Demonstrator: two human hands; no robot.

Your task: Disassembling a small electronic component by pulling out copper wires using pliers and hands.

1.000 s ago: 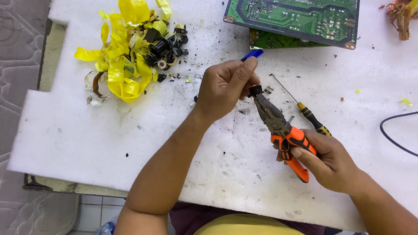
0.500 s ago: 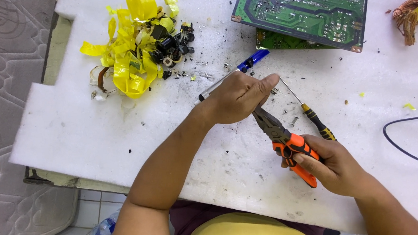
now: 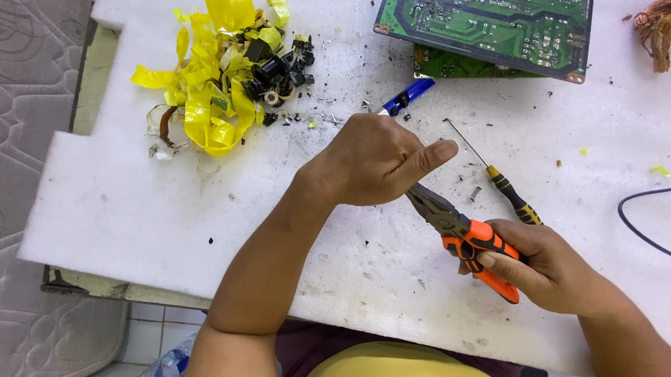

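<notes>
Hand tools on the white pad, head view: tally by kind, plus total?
Pliers: 1, orange grips, held in the right hand, jaws under the left hand
Screwdriver: 1, yellow and black handle, lying on the white pad
Blue-handled tool: 1, kind unclear, partly hidden
Total: 3

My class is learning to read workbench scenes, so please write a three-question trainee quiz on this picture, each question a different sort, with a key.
1. True or false: the right hand grips orange-handled pliers.
2. Which lies nearest the pile of yellow tape scraps? A) copper wire bundle B) blue pen C) black cable
3. Fill in: the left hand is closed at the pliers' ____.

Key: 1 true; 2 B; 3 tip. What the left hand holds is hidden.
</notes>
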